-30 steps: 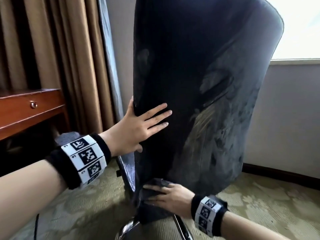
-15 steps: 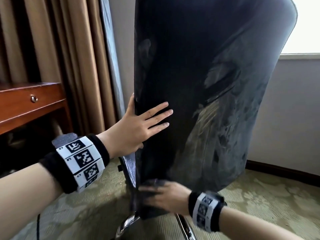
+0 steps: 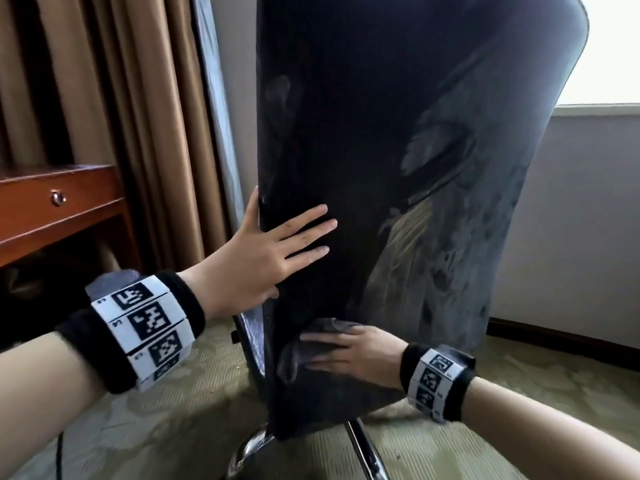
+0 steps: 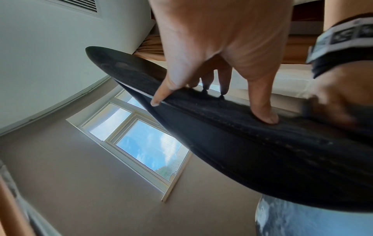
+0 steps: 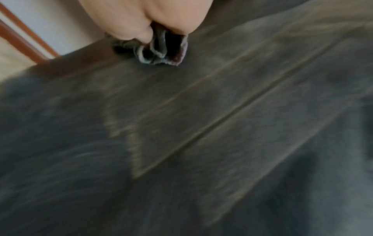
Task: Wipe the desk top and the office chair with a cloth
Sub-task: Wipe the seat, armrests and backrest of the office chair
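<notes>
The black office chair's backrest [image 3: 363,133] stands upright and fills the middle of the head view, streaked with dull smears. My left hand [image 3: 273,258] lies flat on its left side with the fingers spread straight and the thumb over the edge. The left wrist view shows the same hand [image 4: 212,47] straddling the stitched chair edge [image 4: 242,143]. Lower down, my right hand [image 3: 356,355] presses a grey cloth [image 3: 294,358] against the backrest with straight fingers. In the blurred right wrist view the cloth [image 5: 161,52] bunches out from under the hand [image 5: 131,19].
A reddish wooden desk [image 3: 59,202] with a drawer knob stands at the left, in front of brown curtains [image 3: 138,116]. The chrome chair base [image 3: 363,452] stands on patterned carpet [image 3: 138,427]. A grey wall and a bright window [image 3: 606,64] lie to the right.
My right hand has slid the cloth a little upward on the lower backrest. The left hand has stayed flat in the same place on the chair.
</notes>
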### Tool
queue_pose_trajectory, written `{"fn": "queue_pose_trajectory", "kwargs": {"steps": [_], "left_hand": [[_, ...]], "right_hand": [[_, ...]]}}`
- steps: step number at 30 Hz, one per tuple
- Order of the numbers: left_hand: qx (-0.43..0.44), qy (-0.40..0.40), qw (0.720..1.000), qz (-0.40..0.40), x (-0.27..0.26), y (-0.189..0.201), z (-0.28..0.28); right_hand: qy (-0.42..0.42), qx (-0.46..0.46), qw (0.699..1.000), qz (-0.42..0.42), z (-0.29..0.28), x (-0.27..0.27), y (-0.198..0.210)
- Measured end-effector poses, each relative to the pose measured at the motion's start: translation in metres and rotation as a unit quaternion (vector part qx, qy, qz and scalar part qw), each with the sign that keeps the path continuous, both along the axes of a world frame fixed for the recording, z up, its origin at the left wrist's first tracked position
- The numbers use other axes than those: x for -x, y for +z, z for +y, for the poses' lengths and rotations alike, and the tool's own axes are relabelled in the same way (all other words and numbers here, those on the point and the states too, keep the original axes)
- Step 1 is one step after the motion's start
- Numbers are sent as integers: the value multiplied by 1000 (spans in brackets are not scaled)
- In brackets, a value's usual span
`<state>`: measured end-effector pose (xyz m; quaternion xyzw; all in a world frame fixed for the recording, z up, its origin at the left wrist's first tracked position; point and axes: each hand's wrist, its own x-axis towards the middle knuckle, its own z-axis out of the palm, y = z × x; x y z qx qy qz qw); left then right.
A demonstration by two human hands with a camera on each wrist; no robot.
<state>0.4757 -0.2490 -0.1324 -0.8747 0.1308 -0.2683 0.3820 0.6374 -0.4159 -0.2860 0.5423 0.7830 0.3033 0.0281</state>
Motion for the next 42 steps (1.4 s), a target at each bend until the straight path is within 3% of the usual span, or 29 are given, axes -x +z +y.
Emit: {"fn": "queue_pose_trajectory", "kwargs": {"steps": [2, 4, 6, 7, 9, 12, 14, 16, 19, 21, 22, 24, 27, 29, 30, 31, 32, 34, 35, 36, 38, 40, 42], "left_hand": [[1, -3, 1000, 0, 0, -1, 0], [-1, -6, 1000, 4, 1, 0, 0], [-1, -7, 1000, 0, 3, 2, 0], [-1, -8, 1000, 0, 4, 2, 0], [-3, -3, 1000, 9, 5, 1, 0], [-1, 1, 1000, 13, 5, 1, 1], [4, -1, 1000, 8, 5, 0, 3], [2, -1, 1000, 7, 6, -2, 4], [5, 4, 1000, 11, 7, -2, 4], [2, 9, 1000, 10, 8, -1, 4], [1, 10, 1000, 9, 9, -2, 4], [9, 11, 1000, 2, 8, -4, 3], [34, 20, 999, -19, 2, -14, -5], [42, 38, 998, -28, -3, -18, -12], [42, 46, 997, -33, -5, -19, -15], [41, 53, 997, -39, -6, -18, -16], [38, 58, 997, -43, -6, -18, -16], [21, 67, 996, -46, -5, -21, -16], [7, 72, 996, -45, -5, -25, -17], [-10, 77, 996, -41, -6, -28, -19], [-31, 81, 996, -27, -15, -34, -25], [-29, 99, 994, -28, -26, -39, -32], [-35, 136, 990, -30, -35, -39, -37]], "right_hand": [[-43, 4, 998, 45, -7, -8, 16], [-70, -14, 997, 12, -7, -7, -12], [-118, 103, 988, -5, -10, 2, -77], [-152, 201, 968, 2, -15, 9, -99], [-147, 255, 956, -5, -16, 9, -118], [-67, 59, 995, -43, -8, -4, -64], [-75, -34, 995, -58, -13, -2, -2], [-83, -91, 992, -31, -7, -8, 4], [-93, -28, 994, 41, -11, 9, -59], [-80, 107, 991, -13, -17, 16, -89], [-74, 127, 987, -58, -19, 11, -87], [-47, 64, 992, -101, -20, -8, -53], [-55, -108, 990, -75, -24, -28, 21], [-81, -138, 987, 31, -29, -22, 34], [-98, -111, 975, 164, -33, -12, 23], [-126, -40, 970, 202, -34, 0, 2], [-123, 66, 976, 165, -33, 10, -19], [-122, 166, 972, 117, -38, 17, -68], [-159, 198, 959, 129, -40, 14, -80], [-201, 161, 960, 113, -44, 8, -73], [-133, 43, 990, -14, -39, -18, -37], [-93, -42, 993, -63, -37, -37, 24], [-87, -147, 985, -18, -37, -43, 57]]}}
